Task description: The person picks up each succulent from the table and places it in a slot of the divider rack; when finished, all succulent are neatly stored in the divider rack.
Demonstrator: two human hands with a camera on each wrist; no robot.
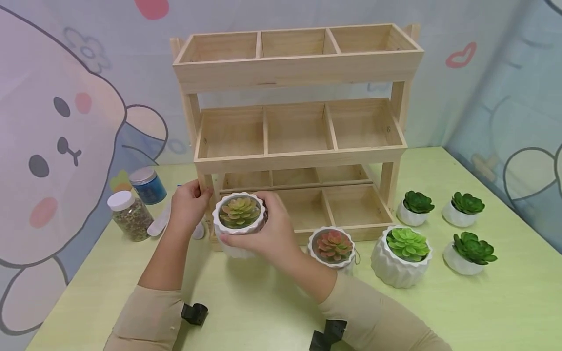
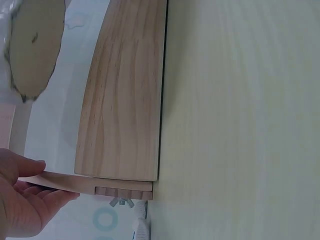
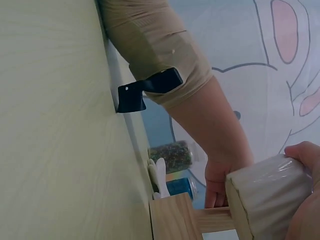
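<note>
In the head view, the right hand (image 1: pixel 277 229) grasps a white-potted succulent (image 1: pixel 239 213) in front of the wooden rack (image 1: pixel 298 72), just right of the left hand (image 1: pixel 189 204), which grips the rack's upright (image 1: pixel 206 180). The left-wrist view shows the pot (image 2: pixel 36 47) raised off the table (image 2: pixel 240 120); tugging that upright could shift the rack. Seen from the right wrist, a loosened thumb (image 3: pixel 306 154) might drop the glossy pot.

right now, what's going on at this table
A person's right hand holds a white fluted pot with a yellow-green succulent above the pale yellow-green tabletop, before a tiered light wooden rack. Their left hand grips the rack's left upright. Farther right stand a reddish succulent and a bright green succulent in white fluted pots, plus three small dark green succulents in white pots.
</note>
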